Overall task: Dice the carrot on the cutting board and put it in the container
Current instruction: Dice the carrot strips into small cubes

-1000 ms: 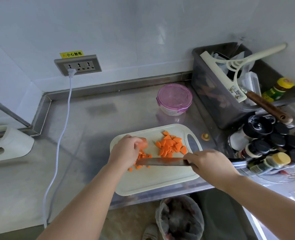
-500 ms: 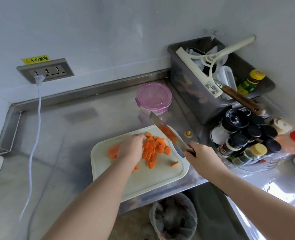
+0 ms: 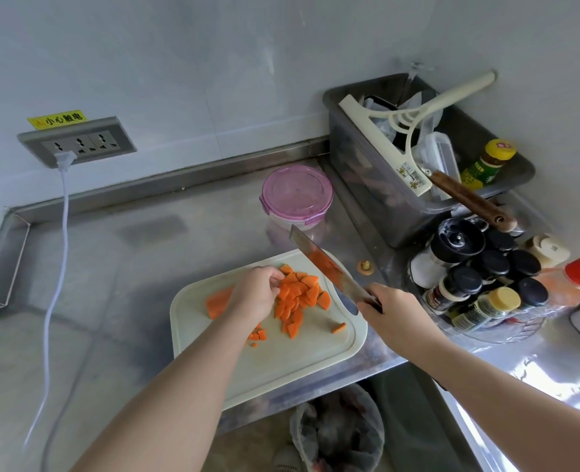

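Note:
On the white cutting board (image 3: pixel 281 362) lies a pile of cut carrot pieces (image 3: pixel 300 296), with a few small bits nearer the front. An uncut carrot chunk (image 3: pixel 217 302) sits at the board's left. My left hand (image 3: pixel 256 296) is at the pile's left edge, its curled fingertips on some pieces. A knife (image 3: pixel 322 264) is gripped by its handle in my right hand (image 3: pixel 389 311), the blade raised off the board and pointing up-left. Behind the board stands the round container (image 3: pixel 297 195), its pink lid on.
A grey bin (image 3: pixel 377 185) with utensils and a rack of spice jars (image 3: pixel 479 284) crowd the right side. A white cable (image 3: pixel 58 260) hangs from the wall socket at left. A lined waste bin (image 3: pixel 337 434) stands below the counter edge.
The knife has lifted off the board and now points toward the container. My left hand left the carrot chunk and moved right onto the pile of pieces.

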A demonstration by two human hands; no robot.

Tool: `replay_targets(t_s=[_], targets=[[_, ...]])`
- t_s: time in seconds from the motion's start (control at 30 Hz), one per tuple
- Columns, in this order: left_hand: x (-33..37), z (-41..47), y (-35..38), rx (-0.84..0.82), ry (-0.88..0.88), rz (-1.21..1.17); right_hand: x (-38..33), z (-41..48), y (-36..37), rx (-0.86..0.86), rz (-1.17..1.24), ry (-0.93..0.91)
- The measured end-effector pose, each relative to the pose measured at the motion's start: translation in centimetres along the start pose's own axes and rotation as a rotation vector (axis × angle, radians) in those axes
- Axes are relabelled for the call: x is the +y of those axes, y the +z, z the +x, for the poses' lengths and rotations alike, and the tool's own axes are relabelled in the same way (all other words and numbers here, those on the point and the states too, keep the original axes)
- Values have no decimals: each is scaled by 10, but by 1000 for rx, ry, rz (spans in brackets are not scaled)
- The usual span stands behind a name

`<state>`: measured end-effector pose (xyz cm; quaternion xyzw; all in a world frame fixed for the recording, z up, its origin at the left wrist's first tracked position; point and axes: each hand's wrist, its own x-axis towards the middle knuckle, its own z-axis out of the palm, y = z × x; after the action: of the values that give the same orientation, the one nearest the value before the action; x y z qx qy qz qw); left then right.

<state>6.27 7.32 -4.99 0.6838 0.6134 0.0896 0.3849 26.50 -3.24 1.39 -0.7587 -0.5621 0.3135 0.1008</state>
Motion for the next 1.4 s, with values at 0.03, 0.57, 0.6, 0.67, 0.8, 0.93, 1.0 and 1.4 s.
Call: replay_targets(t_s=[0.03, 0.57, 0.6, 0.67, 0.8, 0.93, 1.0, 1.4], targets=[[-1, 0, 0, -6, 2, 5, 0, 0, 0, -4, 1, 1], [3, 2, -21, 96, 41, 61, -1, 8, 1, -36, 23, -19], [4, 3, -21, 59, 63, 56, -1, 8, 1, -36, 27, -22], [6, 2, -17, -36, 114, 26, -1, 8, 1, -39, 28, -27], [2, 1, -7, -90, 133, 94, 0, 8, 0, -35, 33, -35], [-2, 1, -6, -70, 134, 129, 2, 7, 0, -35, 33, -32], [-1, 0, -6, -84, 158, 194, 3, 6, 0, -34, 27, -31], [6, -6, -16, -113, 274, 278, 0, 5, 4, -40, 24, -62]])
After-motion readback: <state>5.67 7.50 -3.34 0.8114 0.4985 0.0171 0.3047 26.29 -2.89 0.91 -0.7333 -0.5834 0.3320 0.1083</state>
